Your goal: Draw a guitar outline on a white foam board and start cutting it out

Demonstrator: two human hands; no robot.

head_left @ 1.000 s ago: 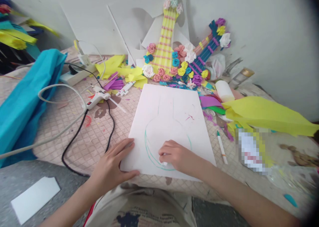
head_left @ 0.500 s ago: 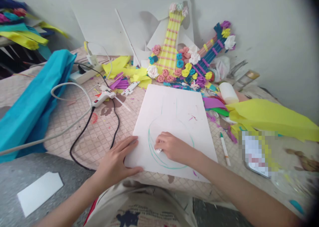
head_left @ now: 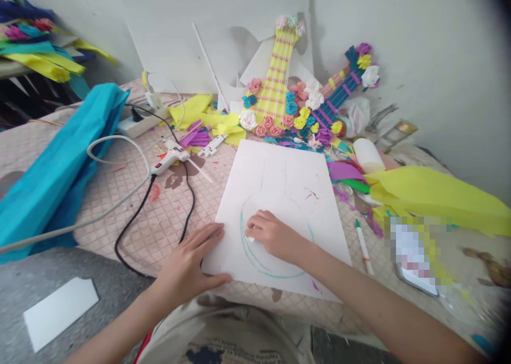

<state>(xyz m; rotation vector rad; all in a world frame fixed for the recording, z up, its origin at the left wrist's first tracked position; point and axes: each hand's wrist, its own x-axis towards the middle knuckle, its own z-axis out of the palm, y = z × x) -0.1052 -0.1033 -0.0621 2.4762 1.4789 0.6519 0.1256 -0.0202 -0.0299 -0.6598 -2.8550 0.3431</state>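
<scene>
A white board (head_left: 287, 193) lies flat in front of me with a green guitar outline drawn on it. My left hand (head_left: 189, 265) rests open, fingers flat, on the board's near left corner. My right hand (head_left: 271, 233) is closed in a pinch on a small white eraser (head_left: 251, 239), which is pressed onto the green curve at the left of the outline.
A green-tipped marker (head_left: 364, 246) lies right of the board. A glue gun (head_left: 170, 159) with its black cord lies to the left, beside blue paper (head_left: 59, 162). Two decorated paper guitars (head_left: 279, 82) lean on the wall. Yellow paper (head_left: 431, 193) sits at right.
My right hand has slid with the eraser from the bottom of the green curve up and left along it. My left hand has stayed on the board's corner.
</scene>
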